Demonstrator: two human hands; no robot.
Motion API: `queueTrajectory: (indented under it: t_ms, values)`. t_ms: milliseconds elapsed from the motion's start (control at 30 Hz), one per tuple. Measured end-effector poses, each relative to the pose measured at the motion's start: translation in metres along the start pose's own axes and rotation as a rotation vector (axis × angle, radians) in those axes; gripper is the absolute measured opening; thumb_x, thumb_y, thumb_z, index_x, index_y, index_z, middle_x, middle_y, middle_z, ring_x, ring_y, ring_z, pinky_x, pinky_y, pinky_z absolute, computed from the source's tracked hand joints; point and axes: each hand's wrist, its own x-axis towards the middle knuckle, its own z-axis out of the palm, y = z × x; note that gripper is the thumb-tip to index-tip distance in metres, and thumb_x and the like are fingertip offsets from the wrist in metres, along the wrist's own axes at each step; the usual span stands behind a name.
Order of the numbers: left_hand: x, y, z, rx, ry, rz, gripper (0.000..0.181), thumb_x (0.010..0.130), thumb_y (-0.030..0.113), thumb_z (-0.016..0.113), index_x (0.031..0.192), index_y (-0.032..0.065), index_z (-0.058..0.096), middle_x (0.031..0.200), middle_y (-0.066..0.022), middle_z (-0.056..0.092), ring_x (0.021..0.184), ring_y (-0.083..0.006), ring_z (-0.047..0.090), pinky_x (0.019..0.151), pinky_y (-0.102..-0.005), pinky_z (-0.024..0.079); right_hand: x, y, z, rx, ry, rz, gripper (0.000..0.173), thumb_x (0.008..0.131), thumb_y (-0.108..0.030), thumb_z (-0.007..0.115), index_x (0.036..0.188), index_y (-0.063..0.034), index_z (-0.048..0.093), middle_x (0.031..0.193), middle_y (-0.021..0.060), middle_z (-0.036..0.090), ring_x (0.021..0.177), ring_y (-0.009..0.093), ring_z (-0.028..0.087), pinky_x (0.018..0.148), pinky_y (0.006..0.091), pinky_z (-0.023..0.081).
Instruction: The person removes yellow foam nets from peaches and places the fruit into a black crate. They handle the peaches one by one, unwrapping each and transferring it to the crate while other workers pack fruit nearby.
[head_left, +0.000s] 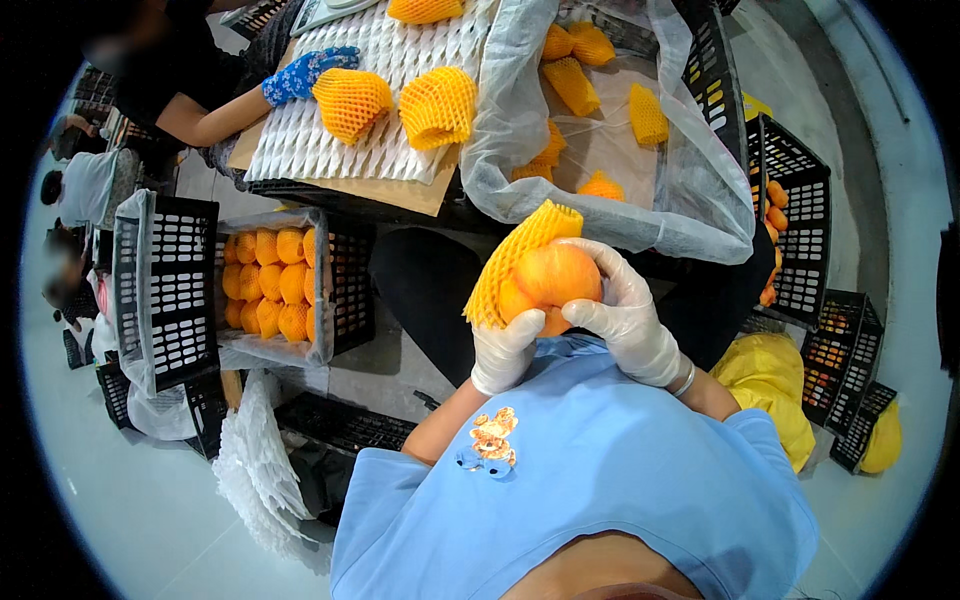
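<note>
Both of my hands wear pale, thin gloves and are raised in front of my blue shirt. A large orange-yellow peach (559, 276) rests between them. My right hand (626, 315) curls around its right side, with fingers on top and the thumb in front. My left hand (506, 352) holds the lower left, its thumb against the fruit. A yellow foam net sleeve (499, 277) stands up along the left of the peach; its lower end meets my left hand. More orange flesh shows beneath and to the left, and I cannot tell whether it is a second fruit.
Ahead lies a white foam net sheet (360, 142) with sleeved fruit (438, 109), beside a co-worker's blue patterned glove (307, 75). A fabric-lined crate (705, 217) holds loose sleeves (648, 114). Left, a crate (324, 300) holds rows of netted fruit. Black crates (799, 225) stand right.
</note>
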Motion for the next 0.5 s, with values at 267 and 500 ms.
queueTrajectory:
  t_ms: [267, 500]
  values:
    - [0.001, -0.007, -0.005, 0.204, 0.086, 0.09, 0.066, 0.082, 0.024, 0.079, 0.136, -0.0002, 0.049, 0.127, -0.0113, 0.06, 0.114, -0.0208, 0.06, 0.099, -0.0354, 0.048, 0.001, 0.008, -0.001, 0.005, 0.084, 0.044, 0.052, 0.091, -0.014, 0.071, 0.135, 0.001, 0.047, 0.128, 0.0101, 0.056, 0.118, 0.017, 0.054, 0.105, 0.0321, 0.044]
    - [0.005, -0.005, -0.004, 0.281, 0.129, 0.031, 0.055, 0.088, 0.021, 0.072, 0.135, -0.0012, 0.051, 0.126, -0.0118, 0.061, 0.113, -0.0205, 0.061, 0.099, -0.034, 0.048, 0.007, 0.013, -0.007, -0.103, 0.106, 0.046, 0.046, 0.095, -0.024, 0.067, 0.13, 0.0006, 0.051, 0.121, 0.0081, 0.059, 0.111, 0.014, 0.055, 0.099, 0.0292, 0.045]
